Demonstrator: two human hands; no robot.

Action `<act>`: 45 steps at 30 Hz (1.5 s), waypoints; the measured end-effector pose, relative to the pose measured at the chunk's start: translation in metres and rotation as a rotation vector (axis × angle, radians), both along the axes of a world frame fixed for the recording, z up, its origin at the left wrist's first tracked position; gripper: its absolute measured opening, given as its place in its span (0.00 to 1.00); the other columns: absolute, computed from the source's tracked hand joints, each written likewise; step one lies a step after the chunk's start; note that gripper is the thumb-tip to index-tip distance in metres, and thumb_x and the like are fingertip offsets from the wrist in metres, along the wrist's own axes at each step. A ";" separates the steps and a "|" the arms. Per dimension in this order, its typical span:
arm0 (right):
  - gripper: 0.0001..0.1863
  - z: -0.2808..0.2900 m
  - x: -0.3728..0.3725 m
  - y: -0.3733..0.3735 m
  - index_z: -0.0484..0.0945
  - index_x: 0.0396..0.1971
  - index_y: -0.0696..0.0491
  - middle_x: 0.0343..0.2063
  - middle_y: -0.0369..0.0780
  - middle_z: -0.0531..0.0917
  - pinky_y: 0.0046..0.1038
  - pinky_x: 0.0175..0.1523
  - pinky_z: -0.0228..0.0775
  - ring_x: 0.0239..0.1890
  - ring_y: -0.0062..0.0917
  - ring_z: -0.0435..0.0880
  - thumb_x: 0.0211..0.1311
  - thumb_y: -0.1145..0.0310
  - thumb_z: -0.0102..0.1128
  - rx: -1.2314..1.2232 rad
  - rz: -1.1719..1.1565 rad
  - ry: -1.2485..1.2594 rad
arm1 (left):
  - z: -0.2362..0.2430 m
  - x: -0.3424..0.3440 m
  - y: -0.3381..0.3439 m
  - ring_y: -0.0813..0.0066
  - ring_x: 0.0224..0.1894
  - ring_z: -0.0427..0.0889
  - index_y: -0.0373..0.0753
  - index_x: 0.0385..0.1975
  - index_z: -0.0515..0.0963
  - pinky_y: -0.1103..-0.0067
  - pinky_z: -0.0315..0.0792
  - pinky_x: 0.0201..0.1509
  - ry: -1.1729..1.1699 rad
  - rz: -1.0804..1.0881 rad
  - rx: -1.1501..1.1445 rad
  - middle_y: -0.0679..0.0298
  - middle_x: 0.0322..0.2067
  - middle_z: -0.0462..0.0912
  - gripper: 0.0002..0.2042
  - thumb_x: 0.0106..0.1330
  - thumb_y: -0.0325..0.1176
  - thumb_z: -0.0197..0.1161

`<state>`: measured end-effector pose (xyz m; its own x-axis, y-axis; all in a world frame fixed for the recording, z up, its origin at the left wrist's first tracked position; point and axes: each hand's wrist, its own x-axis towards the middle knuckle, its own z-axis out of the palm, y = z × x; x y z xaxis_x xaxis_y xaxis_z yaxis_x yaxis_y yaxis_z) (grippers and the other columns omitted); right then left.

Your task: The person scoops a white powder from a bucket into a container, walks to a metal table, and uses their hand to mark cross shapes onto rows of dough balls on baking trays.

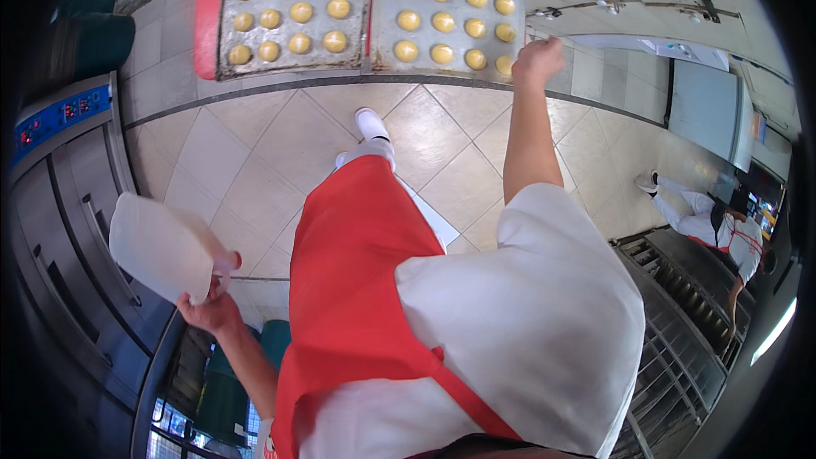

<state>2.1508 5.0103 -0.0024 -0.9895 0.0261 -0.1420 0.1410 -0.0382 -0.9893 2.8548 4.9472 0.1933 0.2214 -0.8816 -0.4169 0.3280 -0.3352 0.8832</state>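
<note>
My left hand (211, 314) grips a white, milky plastic container (161, 242) by its near end, held out at the left; its contents do not show. My right hand (540, 61) is stretched forward at the right tray's near right corner, fingers curled closed; whatever may be in them is hidden. Two metal baking trays lie side by side ahead of me, the left tray (286, 2) and the right tray (425, 2). Rows of round yellow dough pieces (442, 22) sit on both, many with a pale streak on top.
A red edge (206, 17) borders the left tray. Steel ovens with a blue control panel (64, 123) stand at the left. Dark green bins (102, 42) are at the far left. Another person (722, 225) bends by metal racks (671, 357) at the right.
</note>
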 end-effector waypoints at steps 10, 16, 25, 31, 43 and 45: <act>0.15 0.196 0.289 -0.201 0.74 0.21 0.55 0.16 0.32 0.72 0.25 0.25 0.62 0.21 0.16 0.70 0.68 0.69 0.50 -0.238 1.214 0.180 | -0.008 -0.043 -0.103 0.78 0.23 0.78 0.38 0.36 0.77 0.79 0.68 0.21 -0.347 -0.159 0.116 0.66 0.27 0.79 0.11 0.61 0.35 0.51; 0.08 0.170 0.484 -0.330 0.83 0.31 0.55 0.26 0.44 0.83 0.41 0.43 0.76 0.32 0.43 0.84 0.58 0.66 0.61 0.122 2.099 1.185 | -0.074 0.010 -0.195 0.73 0.34 0.82 0.29 0.42 0.78 0.77 0.76 0.39 -0.318 -0.265 -0.024 0.59 0.35 0.84 0.14 0.59 0.30 0.57; 0.09 0.214 0.590 -0.493 0.82 0.32 0.53 0.44 0.44 0.81 0.38 0.45 0.73 0.43 0.39 0.81 0.49 0.75 0.61 0.518 2.285 0.855 | -0.016 0.089 -0.404 0.62 0.38 0.85 0.27 0.40 0.78 0.70 0.76 0.45 -0.523 -0.600 -0.302 0.51 0.34 0.84 0.15 0.55 0.30 0.59; 0.13 0.254 0.583 -0.605 0.84 0.38 0.52 0.50 0.44 0.78 0.36 0.55 0.72 0.53 0.39 0.78 0.49 0.77 0.61 0.694 2.082 0.769 | -0.010 0.088 -0.559 0.56 0.40 0.86 0.26 0.39 0.78 0.67 0.76 0.46 -0.638 -0.759 -0.254 0.46 0.35 0.85 0.16 0.54 0.32 0.61; 0.24 0.189 0.544 -0.942 0.81 0.50 0.57 0.46 0.52 0.83 0.40 0.53 0.73 0.46 0.46 0.82 0.52 0.64 0.68 0.641 2.533 0.986 | 0.022 0.043 -0.877 0.42 0.43 0.83 0.33 0.43 0.80 0.59 0.76 0.48 -0.964 -0.740 -0.058 0.41 0.36 0.84 0.22 0.55 0.43 0.61; 0.23 0.212 0.558 -1.006 0.82 0.48 0.56 0.38 0.50 0.84 0.37 0.49 0.75 0.41 0.43 0.84 0.51 0.64 0.69 0.546 2.648 0.909 | 0.028 0.064 -0.911 0.42 0.43 0.83 0.32 0.42 0.80 0.59 0.76 0.48 -0.909 -0.597 0.008 0.41 0.36 0.84 0.21 0.55 0.44 0.60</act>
